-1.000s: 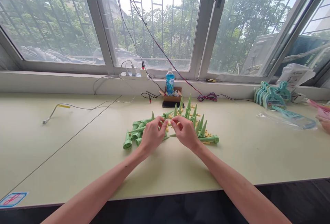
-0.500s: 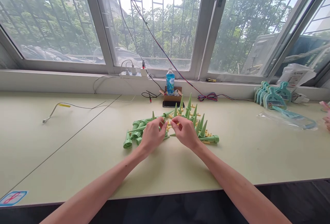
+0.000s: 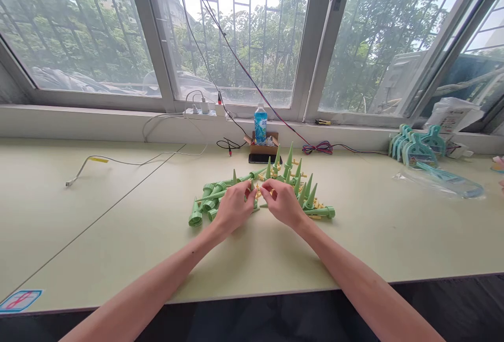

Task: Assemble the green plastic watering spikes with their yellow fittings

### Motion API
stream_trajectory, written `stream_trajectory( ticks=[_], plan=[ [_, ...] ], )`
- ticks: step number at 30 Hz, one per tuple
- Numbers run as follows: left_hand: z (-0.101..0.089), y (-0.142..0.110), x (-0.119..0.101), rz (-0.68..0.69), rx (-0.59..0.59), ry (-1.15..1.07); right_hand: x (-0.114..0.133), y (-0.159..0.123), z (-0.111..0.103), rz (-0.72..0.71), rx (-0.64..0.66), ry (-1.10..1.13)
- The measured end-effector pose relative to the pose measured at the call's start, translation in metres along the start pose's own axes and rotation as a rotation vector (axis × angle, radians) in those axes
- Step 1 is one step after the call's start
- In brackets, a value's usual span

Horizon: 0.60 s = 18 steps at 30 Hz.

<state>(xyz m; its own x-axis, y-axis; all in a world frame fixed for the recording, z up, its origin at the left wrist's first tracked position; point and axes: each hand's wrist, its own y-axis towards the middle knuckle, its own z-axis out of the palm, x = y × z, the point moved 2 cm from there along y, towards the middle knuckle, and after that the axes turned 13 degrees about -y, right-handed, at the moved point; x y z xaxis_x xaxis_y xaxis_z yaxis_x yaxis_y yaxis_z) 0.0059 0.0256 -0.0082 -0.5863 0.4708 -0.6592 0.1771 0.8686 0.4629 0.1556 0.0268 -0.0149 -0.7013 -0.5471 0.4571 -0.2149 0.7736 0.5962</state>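
My left hand (image 3: 236,201) is closed in a pinch around a green plastic watering spike (image 3: 252,185), mostly hidden by the fingers. My right hand (image 3: 282,200) faces it a short gap away, thumb and forefinger pressed together at a small yellow plastic valve (image 3: 258,191). To the left lie several green spikes with ribbed sockets, one socket end (image 3: 195,219) pointing toward me. Beyond and right of my right hand, several green cones (image 3: 289,159) stand upright among small yellow pieces (image 3: 318,203). Another green spike (image 3: 325,212) lies on its side there.
A blue bottle (image 3: 260,126) stands by a small cardboard box (image 3: 263,149), with a dark phone (image 3: 263,159) before it. Cables (image 3: 317,147) lie along the wall. Teal plastic clips (image 3: 419,148) and plastic bags are at the right. Part of another person's hand (image 3: 502,183) shows at the right edge.
Yellow shows more clearly between my two hands, whose positions barely differ. At the right edge, the other person's hand has moved mostly out of view.
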Motion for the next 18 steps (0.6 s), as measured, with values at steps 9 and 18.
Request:
stream_trajectory(
  ticks=[9,18],
  plan=[
    [0.0007,0.0014,0.0001,0.001,0.003,-0.027,0.0007,0.0000,-0.0001,0.002,0.007,-0.015],
    [0.0007,0.0005,-0.0003,0.013,0.006,-0.041,-0.0007,0.0001,0.0017,-0.003,0.011,-0.033]
  ],
)
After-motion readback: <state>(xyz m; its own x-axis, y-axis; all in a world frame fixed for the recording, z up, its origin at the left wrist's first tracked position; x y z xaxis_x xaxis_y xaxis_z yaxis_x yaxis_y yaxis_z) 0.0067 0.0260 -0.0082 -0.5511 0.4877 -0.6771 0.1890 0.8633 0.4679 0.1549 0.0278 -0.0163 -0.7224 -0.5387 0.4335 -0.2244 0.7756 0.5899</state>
